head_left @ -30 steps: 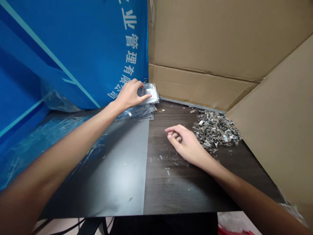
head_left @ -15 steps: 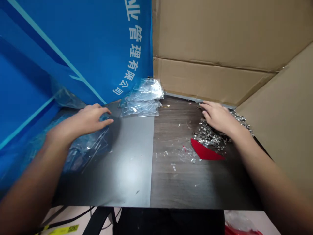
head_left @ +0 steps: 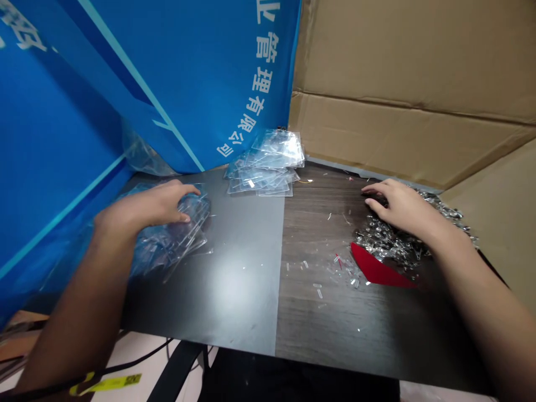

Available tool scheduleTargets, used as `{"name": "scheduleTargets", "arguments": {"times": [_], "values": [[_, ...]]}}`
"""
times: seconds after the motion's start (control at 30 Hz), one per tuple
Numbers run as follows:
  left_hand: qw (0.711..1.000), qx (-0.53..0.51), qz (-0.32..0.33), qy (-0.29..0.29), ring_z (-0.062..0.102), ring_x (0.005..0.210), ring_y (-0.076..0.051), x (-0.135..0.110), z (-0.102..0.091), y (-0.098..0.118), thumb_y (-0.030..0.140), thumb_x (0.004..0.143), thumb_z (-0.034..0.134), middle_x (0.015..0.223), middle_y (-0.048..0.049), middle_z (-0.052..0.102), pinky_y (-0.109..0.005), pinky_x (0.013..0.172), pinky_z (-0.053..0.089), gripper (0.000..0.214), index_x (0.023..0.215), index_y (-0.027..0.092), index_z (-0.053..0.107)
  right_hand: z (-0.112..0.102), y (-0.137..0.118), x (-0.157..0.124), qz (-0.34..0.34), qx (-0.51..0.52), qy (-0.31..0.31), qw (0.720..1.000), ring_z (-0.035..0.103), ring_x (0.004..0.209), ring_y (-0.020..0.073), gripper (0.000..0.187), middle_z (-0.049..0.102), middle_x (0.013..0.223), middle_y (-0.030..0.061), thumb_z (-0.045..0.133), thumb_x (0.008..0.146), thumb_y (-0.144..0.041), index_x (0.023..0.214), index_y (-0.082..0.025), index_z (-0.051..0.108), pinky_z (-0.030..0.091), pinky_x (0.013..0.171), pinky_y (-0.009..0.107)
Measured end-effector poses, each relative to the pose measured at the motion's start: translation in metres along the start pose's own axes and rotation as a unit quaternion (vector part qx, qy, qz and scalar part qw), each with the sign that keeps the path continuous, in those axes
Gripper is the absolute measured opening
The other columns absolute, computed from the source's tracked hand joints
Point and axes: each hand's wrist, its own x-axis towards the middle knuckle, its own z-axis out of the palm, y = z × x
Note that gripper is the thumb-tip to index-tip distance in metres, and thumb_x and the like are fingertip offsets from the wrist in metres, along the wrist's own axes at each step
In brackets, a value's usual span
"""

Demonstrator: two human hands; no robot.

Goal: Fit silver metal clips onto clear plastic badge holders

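Note:
My left hand [head_left: 161, 205] rests over a loose heap of clear plastic sleeves [head_left: 188, 234], its thumb and fingers curved and apart. No sleeve shows between them. On the other side, my right hand [head_left: 402, 205] is at the near-left part of a pile of small shiny metal clips [head_left: 389, 240]. Its fingers are apart too, and the palm hides some of the clips. In front of that pile lies a red pointed piece [head_left: 379, 268], beside a scatter of small clear plastic bits [head_left: 349, 273].
A stack of clear flat sleeves [head_left: 268, 167] lies at the back middle of the table [head_left: 247, 268]. A blue printed banner [head_left: 167, 84] stands behind on the left, cardboard panels [head_left: 402, 56] on the right. Cables and a yellow tag [head_left: 115, 383] hang below the front edge.
The view has turned left, so the table's things appear further right. My left hand's fingers have curled down a little over the sleeves. My right hand stays by the clips.

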Motion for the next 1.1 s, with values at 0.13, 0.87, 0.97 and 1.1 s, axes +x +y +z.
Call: {"name": "scheduleTargets", "arguments": {"times": [0.13,0.87,0.97,1.1], "values": [[1.0,0.019,-0.005,-0.007,0.062,0.129,-0.036,0.006,0.0,0.005,0.038,0.09,0.07,0.139,-0.0187,0.067,-0.043,0.107,0.053,0.073,0.16,0.018,0.058,0.001,-0.002,0.002,0.01,-0.033,-0.018,0.999,0.072,0.119,0.0419,0.057,0.075,0.128,0.0252,0.05,0.106,-0.038,0.151,-0.009,0.069,0.058,0.104,0.059],[0.968,-0.155,-0.038,0.192,0.067,0.085,-0.026,-0.002,-0.023,0.057,0.031,0.088,0.064,0.095,-0.0109,0.078,-0.036,0.074,0.046,0.02,0.094,0.017,0.078,-0.023,-0.031,-0.002,0.009,0.024,0.064,0.998,0.072,0.11,0.0387,0.028,0.077,0.108,0.0147,0.056,0.104,-0.039,0.107,-0.028,0.082,0.058,0.103,0.06],[0.93,-0.246,-0.04,0.269,0.064,0.081,-0.023,-0.008,-0.024,0.069,0.033,0.091,0.067,0.092,-0.0104,0.077,-0.035,0.075,0.046,0.021,0.096,0.015,0.078,-0.032,-0.051,-0.005,0.013,0.042,0.108,0.993,0.07,0.117,0.0402,0.028,0.073,0.112,0.0164,0.053,0.106,-0.04,0.111,-0.029,0.079,0.057,0.106,0.06],[0.833,-0.448,0.018,0.324,0.066,0.082,-0.02,-0.011,-0.016,0.091,0.026,0.089,0.075,0.09,-0.0082,0.075,-0.037,0.082,0.053,0.012,0.095,0.015,0.074,-0.044,-0.088,-0.009,0.055,0.106,0.15,0.981,0.072,0.114,0.0393,0.028,0.077,0.117,0.0181,0.047,0.108,-0.037,0.12,-0.025,0.069,0.056,0.103,0.058]]}}
